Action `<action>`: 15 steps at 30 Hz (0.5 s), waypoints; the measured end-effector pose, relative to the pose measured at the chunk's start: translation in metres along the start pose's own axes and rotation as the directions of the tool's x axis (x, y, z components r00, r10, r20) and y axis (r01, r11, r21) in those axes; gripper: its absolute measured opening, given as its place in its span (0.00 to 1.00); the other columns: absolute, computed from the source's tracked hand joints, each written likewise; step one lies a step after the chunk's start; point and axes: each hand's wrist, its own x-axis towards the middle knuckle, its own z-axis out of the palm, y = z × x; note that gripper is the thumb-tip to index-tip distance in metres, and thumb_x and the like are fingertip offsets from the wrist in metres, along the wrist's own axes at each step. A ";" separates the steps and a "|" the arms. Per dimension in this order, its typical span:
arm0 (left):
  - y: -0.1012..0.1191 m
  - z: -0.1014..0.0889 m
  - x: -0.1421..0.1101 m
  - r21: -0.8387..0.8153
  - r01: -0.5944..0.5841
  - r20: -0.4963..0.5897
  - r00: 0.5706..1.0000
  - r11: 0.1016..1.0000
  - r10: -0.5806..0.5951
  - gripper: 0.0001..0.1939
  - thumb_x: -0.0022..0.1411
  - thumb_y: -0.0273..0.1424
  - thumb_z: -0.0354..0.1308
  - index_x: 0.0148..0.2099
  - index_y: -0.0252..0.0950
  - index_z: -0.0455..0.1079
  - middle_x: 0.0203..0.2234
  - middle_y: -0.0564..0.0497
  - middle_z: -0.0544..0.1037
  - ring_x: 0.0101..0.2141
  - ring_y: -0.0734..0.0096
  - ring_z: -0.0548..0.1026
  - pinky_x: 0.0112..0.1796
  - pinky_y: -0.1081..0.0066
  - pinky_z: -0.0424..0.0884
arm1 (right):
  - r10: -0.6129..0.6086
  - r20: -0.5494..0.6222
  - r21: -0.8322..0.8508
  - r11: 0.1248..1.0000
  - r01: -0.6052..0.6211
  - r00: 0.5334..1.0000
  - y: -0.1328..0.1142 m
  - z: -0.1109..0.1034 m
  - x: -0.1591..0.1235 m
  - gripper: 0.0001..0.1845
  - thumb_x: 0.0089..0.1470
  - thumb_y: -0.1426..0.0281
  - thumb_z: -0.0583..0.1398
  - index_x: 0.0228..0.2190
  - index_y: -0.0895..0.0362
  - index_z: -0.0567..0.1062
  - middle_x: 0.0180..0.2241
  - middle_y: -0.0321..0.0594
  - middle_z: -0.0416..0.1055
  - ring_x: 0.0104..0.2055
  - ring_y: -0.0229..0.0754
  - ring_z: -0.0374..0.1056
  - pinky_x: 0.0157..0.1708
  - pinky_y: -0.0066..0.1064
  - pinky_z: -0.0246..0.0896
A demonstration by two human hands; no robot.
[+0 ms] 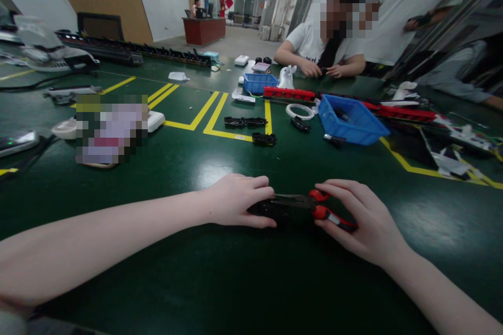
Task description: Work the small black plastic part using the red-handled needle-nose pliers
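A black plastic part [288, 208] with red pieces at its right end lies on the green table [236, 282], held between both hands. My left hand [236, 200] grips its left end, fingers curled round it. On the red end my right hand [361, 220] pinches the part from above and below. Both forearms rest low over the table.
Further back lie loose black parts [245, 122], a white ring [300, 111], two blue bins [351, 120] and long red pieces [288, 93]. A seated person across the table handles a small item. Blurred items and white devices sit at the left; yellow lines mark the table.
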 end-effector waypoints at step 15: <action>0.003 -0.002 -0.003 0.041 0.058 -0.073 0.996 0.997 -0.054 0.24 0.60 0.50 0.56 0.50 0.37 0.68 0.46 0.48 0.71 0.43 0.62 0.71 0.40 0.64 0.63 | -0.132 -0.031 -0.207 0.971 0.123 0.991 -0.004 -0.004 0.002 0.28 0.54 0.64 0.61 0.54 0.55 0.63 0.44 0.51 0.70 0.45 0.54 0.68 0.40 0.46 0.67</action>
